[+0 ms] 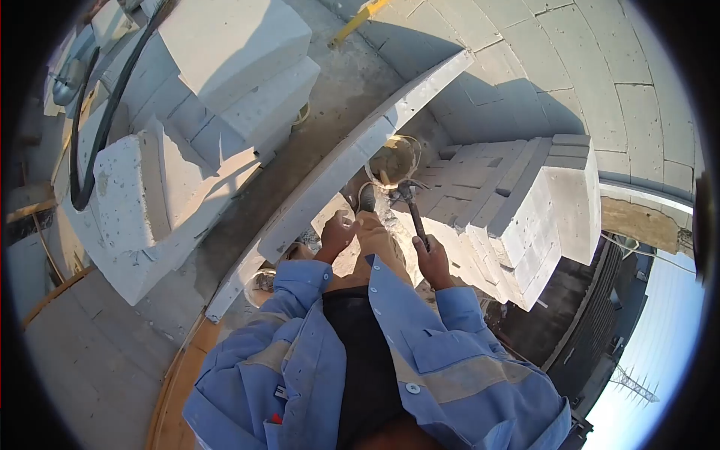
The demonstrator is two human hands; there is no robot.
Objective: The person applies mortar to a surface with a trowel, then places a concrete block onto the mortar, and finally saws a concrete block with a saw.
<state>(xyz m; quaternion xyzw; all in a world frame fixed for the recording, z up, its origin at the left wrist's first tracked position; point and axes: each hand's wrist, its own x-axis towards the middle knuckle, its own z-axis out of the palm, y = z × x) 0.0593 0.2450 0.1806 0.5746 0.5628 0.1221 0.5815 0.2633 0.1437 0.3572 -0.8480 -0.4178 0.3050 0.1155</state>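
My right hand [433, 262] is closed around the dark handle of a hammer [417, 217]. The hammer's metal head points away from me, in front of a round bucket [394, 159] with a pale rim. My left hand [340, 231] is raised in front of my body with its fingers curled in; whatever they may hold is too small to make out. Close by that hand runs a long pale plank [337, 169], slanting from lower left to upper right. Beneath my hands show my tan trousers and one dark shoe [367, 198].
Stacked white blocks [525, 217] stand close on my right. More large blocks [240, 67] are piled beyond the plank on the left, with a black hose [112, 112] over them. A block wall [555, 52] rises ahead. Another bucket [260, 283] sits low at left.
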